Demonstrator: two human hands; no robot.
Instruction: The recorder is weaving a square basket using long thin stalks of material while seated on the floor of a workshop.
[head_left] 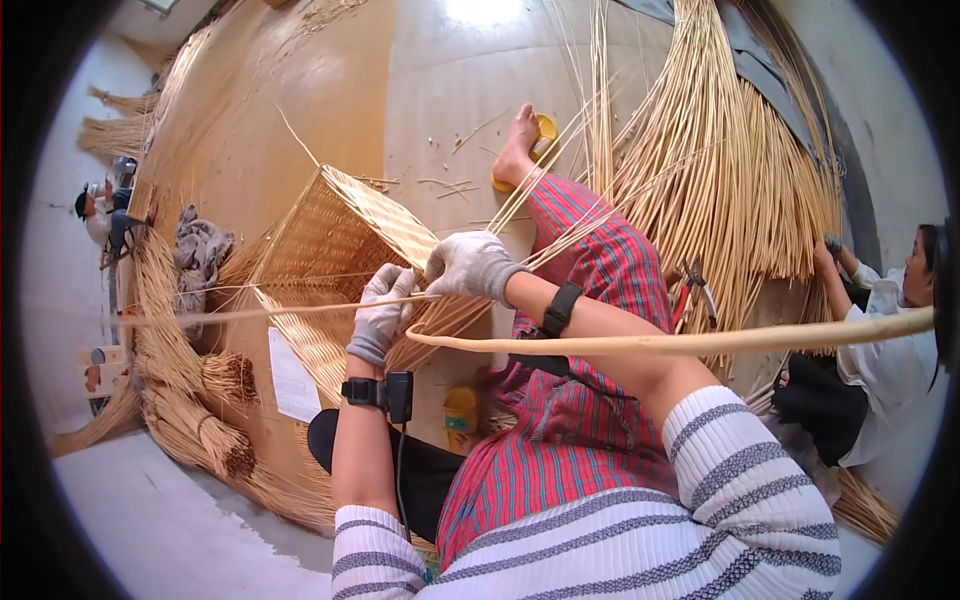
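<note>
A square-sided woven wicker basket (330, 235) lies tilted in front of me, its open side toward my hands. My left hand (383, 312), in a pale work glove, is closed on a long peeled wicker rod (640, 346) at the basket's near edge. The rod bends sharply beside that hand, one length running far right, the other left. My right hand (468, 266), also gloved, is closed with its fingertips at the same rod, just right of the left hand. Loose thin rods (575, 225) stick out past the right hand; its fingertips are partly hidden.
A big fan of wicker rods (700, 150) spreads at the far right, with red-handled pliers (688, 290) below it. A co-worker (880, 330) sits at the right edge. Tied bundles (205, 425) and a grey cloth (200, 245) lie left. A yellow cup (460, 412) stands near my lap.
</note>
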